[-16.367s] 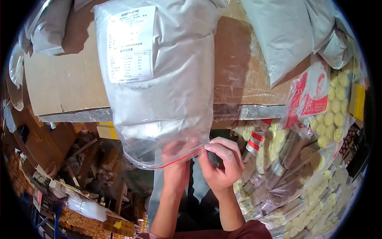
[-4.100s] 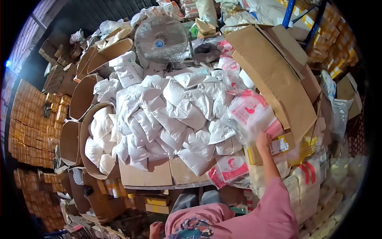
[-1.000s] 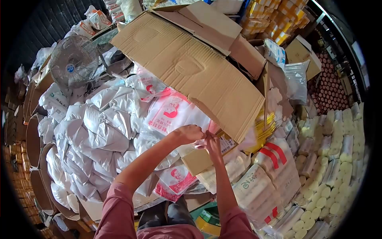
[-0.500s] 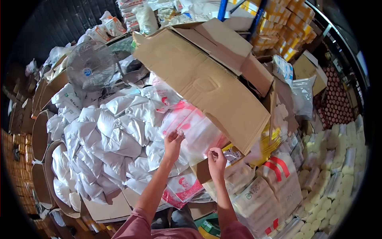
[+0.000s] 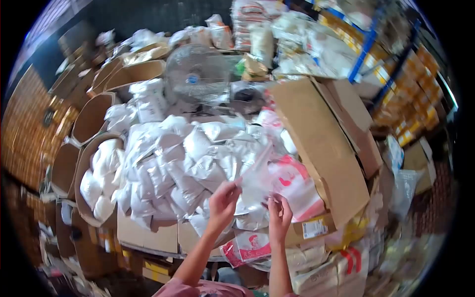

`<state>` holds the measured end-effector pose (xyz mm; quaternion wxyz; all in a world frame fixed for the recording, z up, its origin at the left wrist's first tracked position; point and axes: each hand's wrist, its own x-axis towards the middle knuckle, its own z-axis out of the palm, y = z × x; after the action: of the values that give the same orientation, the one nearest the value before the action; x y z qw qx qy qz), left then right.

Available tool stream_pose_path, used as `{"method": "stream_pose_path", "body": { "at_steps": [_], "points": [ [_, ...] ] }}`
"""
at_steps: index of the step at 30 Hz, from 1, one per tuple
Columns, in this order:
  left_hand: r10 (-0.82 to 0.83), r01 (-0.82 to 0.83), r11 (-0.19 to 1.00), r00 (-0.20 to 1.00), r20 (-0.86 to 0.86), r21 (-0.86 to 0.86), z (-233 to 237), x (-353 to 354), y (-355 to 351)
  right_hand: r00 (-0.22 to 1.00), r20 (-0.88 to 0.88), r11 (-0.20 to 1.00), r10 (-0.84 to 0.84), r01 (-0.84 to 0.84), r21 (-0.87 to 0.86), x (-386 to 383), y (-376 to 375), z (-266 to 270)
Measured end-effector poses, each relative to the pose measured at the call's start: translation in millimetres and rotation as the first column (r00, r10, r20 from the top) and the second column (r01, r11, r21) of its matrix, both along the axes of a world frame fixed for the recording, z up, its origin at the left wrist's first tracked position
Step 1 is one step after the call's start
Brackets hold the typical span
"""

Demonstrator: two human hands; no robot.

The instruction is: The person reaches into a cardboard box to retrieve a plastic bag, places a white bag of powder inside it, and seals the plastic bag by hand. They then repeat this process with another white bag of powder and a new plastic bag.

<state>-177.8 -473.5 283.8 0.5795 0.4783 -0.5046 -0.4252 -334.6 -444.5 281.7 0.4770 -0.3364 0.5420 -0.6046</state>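
My left hand [image 5: 223, 200] and my right hand [image 5: 280, 217] hold up an empty clear plastic bag [image 5: 257, 184] between them, each pinching one side of it. The bag is blurred by motion. Right behind it lies a stack of bags with red print [image 5: 296, 184], resting against a large cardboard flap [image 5: 319, 143]. To the left spreads a heap of filled white bags [image 5: 173, 163] piled on flattened cardboard.
A round fan [image 5: 195, 74] stands behind the heap. Open cardboard boxes [image 5: 91, 163] holding white bags line the left. More packed goods [image 5: 324, 270] lie at the lower right, and blue shelving [image 5: 363, 47] with yellow boxes stands at the back right.
The view has swung left and up. My hands have lifted the clear bag off the red-printed stack and now hold it in front of the white heap.
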Motion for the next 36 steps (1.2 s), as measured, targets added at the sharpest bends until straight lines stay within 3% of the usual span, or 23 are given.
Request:
{"method": "stream_pose_path", "body": {
  "at_steps": [1, 3, 4, 7, 8, 11, 13, 15, 16, 17, 19, 24, 29, 31, 35, 36],
  "points": [
    [0.069, -0.055, 0.996, 0.965, 0.251, -0.065, 15, 17, 18, 0.965, 0.251, 0.997, 0.071, -0.072, -0.003, 26, -2, 27],
    [0.186, -0.046, 0.954, 0.865, 0.466, -0.295, 33, 50, 56, 0.929, 0.309, 0.973, 0.203, -0.228, 0.045, 71, 1, 46],
    [0.199, -0.002, 0.941, 0.814, 0.546, -0.34, 36, 68, 75, 0.94, 0.221, 0.963, 0.258, -0.27, 0.023, 92, 7, 50],
    [0.13, 0.056, 0.972, 0.672, 0.729, -0.226, 35, 125, 133, 0.847, 0.191, 0.857, 0.496, -0.513, 0.048, 146, 21, 40],
    [0.129, 0.02, 0.983, 0.628, 0.767, -0.181, 38, 137, 152, 0.822, 0.27, 0.846, 0.502, -0.531, 0.042, 166, 31, 37],
    [0.119, -0.05, 0.992, 0.619, 0.777, -0.112, 32, 171, 200, 0.771, 0.239, 0.764, 0.59, -0.629, 0.143, 208, 63, 22],
    [0.164, -0.163, 0.985, 0.777, 0.607, -0.057, 43, 180, 227, 0.688, -0.058, 0.686, 0.724, -0.707, 0.173, 224, 90, 16],
    [0.235, -0.275, 0.96, 0.896, 0.376, 0.057, 52, 190, 250, 0.501, -0.354, 0.592, 0.79, -0.774, 0.225, 235, 115, -2],
    [0.298, -0.348, 0.929, 0.904, 0.308, 0.124, 46, 195, 258, 0.448, -0.377, 0.553, 0.811, -0.797, 0.242, 239, 130, -3],
    [0.43, -0.472, 0.87, 0.869, 0.245, 0.145, 36, 196, 263, 0.423, -0.394, 0.543, 0.816, -0.794, 0.271, 247, 143, 13],
    [0.575, -0.56, 0.758, 0.816, 0.062, 0.333, 27, 205, 276, 0.361, -0.534, 0.524, 0.764, -0.831, 0.188, 262, 165, 18],
    [0.719, -0.69, 0.593, 0.686, 0.114, 0.415, 16, 244, 300, 0.3, -0.654, 0.495, 0.695, -0.859, 0.132, 305, 195, 10],
    [0.774, -0.654, 0.567, 0.631, -0.051, 0.501, 0, 288, 327, 0.307, -0.441, 0.458, 0.843, -0.84, 0.291, 356, 217, 17],
    [0.772, -0.637, 0.585, 0.627, -0.104, 0.503, 0, 307, 335, 0.342, -0.34, 0.448, 0.876, -0.838, 0.311, 377, 224, 23],
    [0.738, -0.577, 0.657, 0.624, -0.257, 0.485, -2, 337, 350, 0.296, -0.259, 0.375, 0.919, -0.86, 0.347, 400, 231, 23],
    [0.718, -0.574, 0.674, 0.657, -0.23, 0.464, -5, 344, 354, 0.347, -0.131, 0.371, 0.929, -0.867, 0.332, 404, 235, 18]
  ]
}}
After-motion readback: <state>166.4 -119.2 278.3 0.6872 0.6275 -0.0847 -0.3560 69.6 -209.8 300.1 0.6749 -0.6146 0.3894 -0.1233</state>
